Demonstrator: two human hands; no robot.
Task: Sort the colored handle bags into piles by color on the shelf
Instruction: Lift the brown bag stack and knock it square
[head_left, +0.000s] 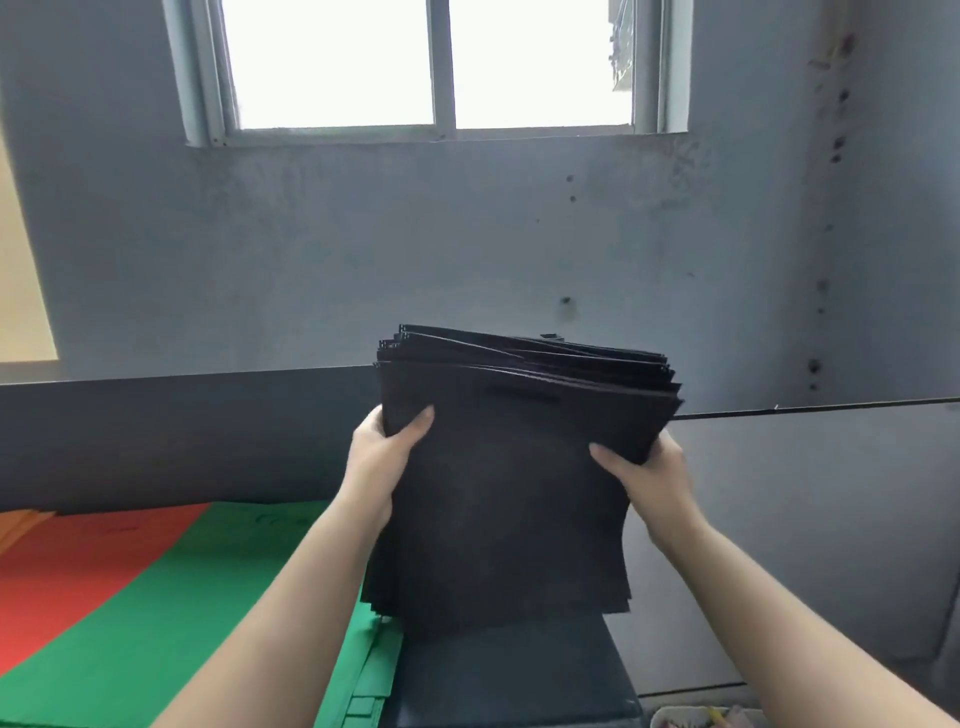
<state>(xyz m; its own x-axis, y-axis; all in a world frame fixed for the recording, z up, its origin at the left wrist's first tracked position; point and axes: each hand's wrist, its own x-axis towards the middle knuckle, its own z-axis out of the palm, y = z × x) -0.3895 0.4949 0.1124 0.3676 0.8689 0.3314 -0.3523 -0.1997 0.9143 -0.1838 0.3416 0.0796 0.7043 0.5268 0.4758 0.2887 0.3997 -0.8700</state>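
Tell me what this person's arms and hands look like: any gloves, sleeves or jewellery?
Both arms are bare from the hands back to the bottom of the picture, with no sleeve showing. The left hand and the right hand wear no gloves. No ring, watch or bracelet shows on the visible fingers or wrists. The nails that show look short and unpainted.

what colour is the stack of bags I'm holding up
Black: the stack of bags, gripped by the left hand and right hand, in the head view.
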